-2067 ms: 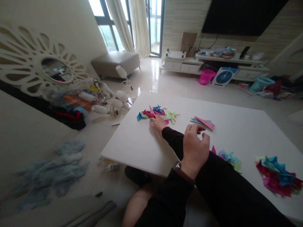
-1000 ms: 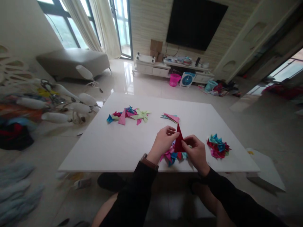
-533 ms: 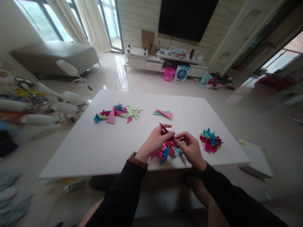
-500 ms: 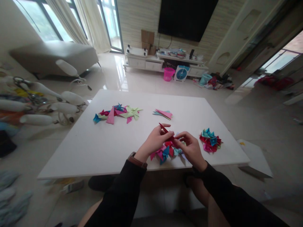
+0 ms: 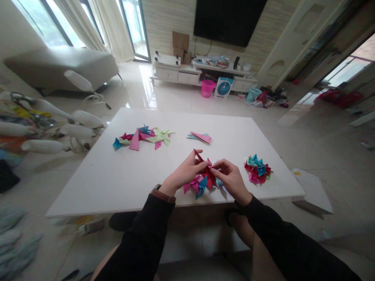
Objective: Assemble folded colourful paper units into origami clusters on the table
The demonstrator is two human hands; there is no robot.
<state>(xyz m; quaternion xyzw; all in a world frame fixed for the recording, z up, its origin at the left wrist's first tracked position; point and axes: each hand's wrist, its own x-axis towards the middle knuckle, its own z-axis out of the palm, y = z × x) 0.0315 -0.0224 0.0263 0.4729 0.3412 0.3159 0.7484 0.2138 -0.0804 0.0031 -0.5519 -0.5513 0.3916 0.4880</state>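
Between my two hands is a dark red folded paper piece (image 5: 200, 157), long and pointed at its upper left end. My left hand (image 5: 186, 171) is closed on it, thumb pressed on top and one finger stretched out behind. The fingertips of my right hand (image 5: 230, 177) pinch its lower right end, closed together. Right below lies a heap of folded paper pieces (image 5: 201, 185) in pink, blue, red and pale shades, partly covered by my hands. A small stack of narrow folded papers (image 5: 202, 137), pink and teal, lies beyond my hands.
On the white table (image 5: 96, 175), a spread of origami pieces (image 5: 134, 138) lies at the far left. Another colourful origami pile (image 5: 258, 169) sits near the right edge. A white lamp with several arms (image 5: 79, 128) stands beside the table's left side.
The view has shifted slightly. My right fingers have come a little closer to the left thumb on the red paper, and the paper's lower part has turned downward.
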